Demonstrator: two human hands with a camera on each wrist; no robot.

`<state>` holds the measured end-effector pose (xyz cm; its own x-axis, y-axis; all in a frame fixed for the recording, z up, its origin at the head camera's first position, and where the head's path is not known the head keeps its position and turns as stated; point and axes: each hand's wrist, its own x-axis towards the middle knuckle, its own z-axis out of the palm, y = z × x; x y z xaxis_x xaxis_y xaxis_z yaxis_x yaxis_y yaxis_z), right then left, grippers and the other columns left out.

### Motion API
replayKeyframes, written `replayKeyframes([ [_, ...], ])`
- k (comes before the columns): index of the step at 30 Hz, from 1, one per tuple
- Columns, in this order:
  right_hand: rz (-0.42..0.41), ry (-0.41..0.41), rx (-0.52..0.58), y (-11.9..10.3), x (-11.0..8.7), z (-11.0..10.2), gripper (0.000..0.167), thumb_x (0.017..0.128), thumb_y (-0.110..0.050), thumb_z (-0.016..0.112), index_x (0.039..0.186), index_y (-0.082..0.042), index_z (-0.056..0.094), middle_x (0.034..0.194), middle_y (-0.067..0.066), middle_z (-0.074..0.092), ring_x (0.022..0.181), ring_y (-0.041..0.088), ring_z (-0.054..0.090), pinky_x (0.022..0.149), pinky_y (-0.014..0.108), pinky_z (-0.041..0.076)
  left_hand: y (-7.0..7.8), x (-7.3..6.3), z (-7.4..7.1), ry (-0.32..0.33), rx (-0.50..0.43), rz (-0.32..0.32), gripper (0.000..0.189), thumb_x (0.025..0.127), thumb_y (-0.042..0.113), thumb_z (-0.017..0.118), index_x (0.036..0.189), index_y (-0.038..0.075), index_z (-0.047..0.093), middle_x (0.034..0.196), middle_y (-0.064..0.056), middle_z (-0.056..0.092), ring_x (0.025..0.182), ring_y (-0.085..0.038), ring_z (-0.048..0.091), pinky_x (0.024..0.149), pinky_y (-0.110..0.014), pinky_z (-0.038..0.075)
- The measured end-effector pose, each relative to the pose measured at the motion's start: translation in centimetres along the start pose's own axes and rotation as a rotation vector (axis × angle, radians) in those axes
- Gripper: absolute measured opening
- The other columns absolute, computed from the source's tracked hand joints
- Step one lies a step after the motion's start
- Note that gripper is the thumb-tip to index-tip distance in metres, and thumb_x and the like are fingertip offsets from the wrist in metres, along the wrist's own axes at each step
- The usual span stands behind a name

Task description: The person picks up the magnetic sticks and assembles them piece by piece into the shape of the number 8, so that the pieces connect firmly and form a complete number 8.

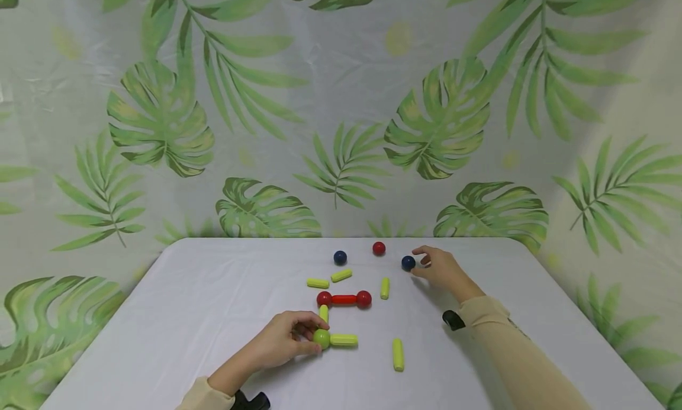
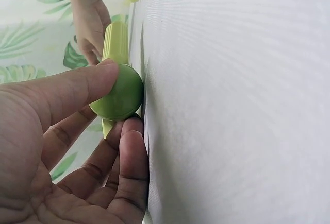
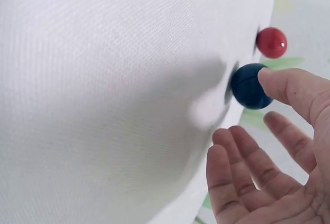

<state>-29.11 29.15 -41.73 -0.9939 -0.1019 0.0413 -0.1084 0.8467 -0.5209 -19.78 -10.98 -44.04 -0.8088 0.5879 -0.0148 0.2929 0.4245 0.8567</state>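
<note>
My left hand (image 1: 279, 342) holds a green ball (image 1: 322, 339) between thumb and fingers at the table's front middle. From that ball a yellow-green stick (image 1: 343, 340) points right, and another (image 1: 324, 313) runs back to a red ball (image 1: 324, 299). A red stick (image 1: 344, 299) links this ball to a second red ball (image 1: 364, 299). At the back right, my right hand (image 1: 439, 271) reaches around a dark blue ball (image 1: 408, 263) lying on the table. In the right wrist view the thumb overlaps the blue ball (image 3: 248, 86), while the other fingers are spread apart from it.
Another dark blue ball (image 1: 340, 257) and a loose red ball (image 1: 379, 248) lie near the back edge. Several loose yellow-green sticks (image 1: 398, 355) are scattered over the white table (image 1: 213, 291). A leaf-patterned cloth (image 1: 341, 102) hangs behind.
</note>
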Motion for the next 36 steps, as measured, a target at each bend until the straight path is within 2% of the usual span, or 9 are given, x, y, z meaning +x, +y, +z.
replayKeyframes([
  [8, 0.029, -0.001, 0.062, 0.8, 0.3, 0.4, 0.052, 0.097, -0.021, 0.078, 0.142, -0.001, 0.062, 0.12, 0.025, 0.072, 0.108, 0.038, 0.068, 0.092, 0.052, 0.057, 0.2, 0.0, 0.1, -0.001, 0.0, -0.01, 0.029, 0.091, 0.012, 0.086, 0.119, 0.013, 0.078, 0.105, -0.001, 0.072, 0.093, -0.016, 0.062, 0.076, -0.02, 0.05],
  [18, 0.027, 0.01, 0.107, 1.0, 0.3, 0.9, 0.051, 0.097, -0.022, 0.079, 0.142, -0.002, 0.063, 0.114, 0.022, 0.072, 0.097, 0.031, 0.067, 0.079, 0.041, 0.057, 0.1, 0.1, 0.2, 0.0, 0.005, -0.007, 0.028, 0.091, 0.012, 0.087, 0.118, 0.014, 0.078, 0.104, -0.001, 0.072, 0.092, -0.015, 0.062, 0.075, -0.02, 0.049],
  [28, 0.035, 0.003, 0.139, 1.2, 0.7, 1.4, 0.048, 0.099, -0.021, 0.078, 0.142, -0.006, 0.064, 0.113, 0.019, 0.071, 0.098, 0.029, 0.065, 0.079, 0.036, 0.054, 0.1, 0.1, 0.1, -0.004, -0.015, -0.022, 0.029, 0.092, 0.013, 0.086, 0.119, 0.015, 0.078, 0.105, -0.002, 0.071, 0.094, -0.017, 0.061, 0.076, -0.02, 0.049],
  [36, 0.018, 0.014, 0.125, 1.2, 0.9, 1.3, 0.043, 0.097, -0.022, 0.08, 0.135, -0.005, 0.067, 0.109, 0.016, 0.072, 0.1, 0.029, 0.066, 0.086, 0.043, 0.054, 0.1, 0.1, 0.1, -0.002, -0.005, -0.014, 0.028, 0.092, 0.013, 0.086, 0.119, 0.014, 0.078, 0.105, -0.002, 0.071, 0.094, -0.017, 0.061, 0.076, -0.02, 0.049],
])
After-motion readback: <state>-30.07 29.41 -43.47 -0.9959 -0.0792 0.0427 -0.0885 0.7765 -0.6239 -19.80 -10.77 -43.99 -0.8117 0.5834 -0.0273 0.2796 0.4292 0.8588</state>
